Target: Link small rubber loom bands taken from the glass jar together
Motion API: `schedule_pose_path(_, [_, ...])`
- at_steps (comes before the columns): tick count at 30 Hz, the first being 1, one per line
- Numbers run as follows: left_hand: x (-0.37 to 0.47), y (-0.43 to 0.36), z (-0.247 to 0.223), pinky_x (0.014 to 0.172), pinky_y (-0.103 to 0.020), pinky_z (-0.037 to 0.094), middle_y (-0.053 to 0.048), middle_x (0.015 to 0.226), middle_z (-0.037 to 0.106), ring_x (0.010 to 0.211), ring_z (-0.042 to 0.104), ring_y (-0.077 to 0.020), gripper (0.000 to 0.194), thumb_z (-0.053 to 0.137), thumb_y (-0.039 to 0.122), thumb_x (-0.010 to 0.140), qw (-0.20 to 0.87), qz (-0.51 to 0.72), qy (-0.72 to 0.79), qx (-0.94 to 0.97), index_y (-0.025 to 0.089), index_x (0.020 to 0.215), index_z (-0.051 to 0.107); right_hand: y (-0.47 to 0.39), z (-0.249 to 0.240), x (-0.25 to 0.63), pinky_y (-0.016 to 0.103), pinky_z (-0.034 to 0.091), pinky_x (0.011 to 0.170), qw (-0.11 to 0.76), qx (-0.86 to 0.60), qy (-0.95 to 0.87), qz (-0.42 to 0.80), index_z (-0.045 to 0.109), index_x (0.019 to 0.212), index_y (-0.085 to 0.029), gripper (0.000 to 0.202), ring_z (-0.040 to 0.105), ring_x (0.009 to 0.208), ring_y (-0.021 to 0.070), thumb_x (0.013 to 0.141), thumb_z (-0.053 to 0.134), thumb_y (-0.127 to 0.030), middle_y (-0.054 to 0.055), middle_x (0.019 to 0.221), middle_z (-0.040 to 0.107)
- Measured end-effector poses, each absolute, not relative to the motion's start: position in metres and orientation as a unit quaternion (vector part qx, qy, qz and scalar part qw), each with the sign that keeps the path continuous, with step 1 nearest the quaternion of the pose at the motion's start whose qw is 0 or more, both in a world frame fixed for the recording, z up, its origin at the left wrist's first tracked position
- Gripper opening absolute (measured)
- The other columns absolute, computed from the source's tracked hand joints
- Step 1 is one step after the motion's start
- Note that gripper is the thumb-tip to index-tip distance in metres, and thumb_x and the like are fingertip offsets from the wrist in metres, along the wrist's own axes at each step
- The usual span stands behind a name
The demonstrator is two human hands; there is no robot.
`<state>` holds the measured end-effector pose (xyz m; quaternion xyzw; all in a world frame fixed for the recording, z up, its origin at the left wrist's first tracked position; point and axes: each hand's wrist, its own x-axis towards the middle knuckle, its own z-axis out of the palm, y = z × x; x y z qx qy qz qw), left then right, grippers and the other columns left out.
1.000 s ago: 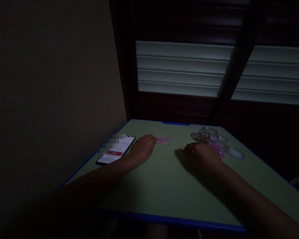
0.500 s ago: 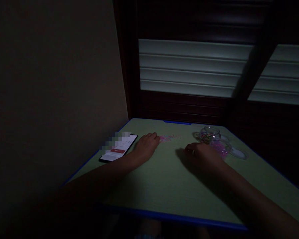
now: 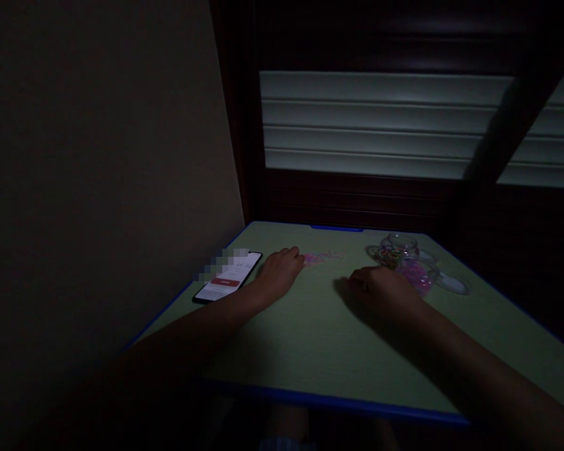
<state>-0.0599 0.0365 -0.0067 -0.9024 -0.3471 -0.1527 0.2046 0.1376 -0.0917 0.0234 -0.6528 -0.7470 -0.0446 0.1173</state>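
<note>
My left hand [image 3: 282,270] rests on the light green table [image 3: 301,351], its fingers curled at the left edge of a small pile of thin pink and pale pieces [image 3: 316,258]. What its fingertips hold, if anything, is hidden. To the right, my right hand [image 3: 378,288] is closed, with thumb and fingers pinched low over the table; anything between them is too dark and small to make out. Just beyond it stand a clear jar with colourful contents [image 3: 397,249] and a clear container of pink pieces [image 3: 419,277].
A phone [image 3: 228,279] with a lit screen lies left of my left hand. A clear round lid [image 3: 454,284] lies right of the containers. The table has a blue edge; a wall is at the left and dark slatted panels stand behind.
The view has shifted slightly, so the table and its objects appear a little to the right. Both hands keep nearly the same places and poses.
</note>
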Motion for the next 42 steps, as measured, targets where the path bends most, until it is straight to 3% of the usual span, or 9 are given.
schedule_pose_path(12, [-0.061, 0.037, -0.008, 0.065, -0.030, 0.040, -0.007, 0.088, 0.055, 0.080, 0.052, -0.0194, 0.022, 0.037, 0.020, 0.088, 0.222, -0.146, -0.340, -0.902, 0.015, 0.089, 0.058, -0.093, 0.026, 0.138, 0.024, 0.032, 0.052, 0.120, -0.656, -0.744, -0.041, 0.063, 0.079, -0.018, 0.033, 0.056, 0.061, 0.0139, 0.085, 0.034, -0.033, 0.009, 0.077, 0.064])
schedule_pose_path(25, [-0.063, 0.030, -0.004, 0.065, -0.027, 0.039, -0.005, 0.084, 0.055, 0.077, 0.051, -0.0152, 0.025, 0.038, 0.028, 0.089, 0.197, -0.202, -0.306, -0.909, 0.015, 0.085, 0.059, -0.094, 0.028, 0.138, 0.024, 0.032, 0.054, 0.122, -0.660, -0.740, -0.037, 0.064, 0.083, -0.018, 0.035, 0.055, 0.062, 0.0144, 0.085, 0.034, -0.034, 0.009, 0.080, 0.064])
schedule_pose_path(42, [-0.060, 0.014, -0.005, 0.063, -0.023, 0.040, -0.003, 0.092, 0.056, 0.077, 0.052, -0.0123, 0.022, 0.034, 0.022, 0.090, 0.234, -0.209, -0.202, -0.928, 0.018, 0.096, 0.054, -0.092, 0.028, 0.137, 0.023, 0.032, 0.055, 0.123, -0.658, -0.741, -0.053, 0.063, 0.079, -0.019, 0.034, 0.056, 0.063, 0.0137, 0.086, 0.032, -0.033, 0.008, 0.079, 0.064])
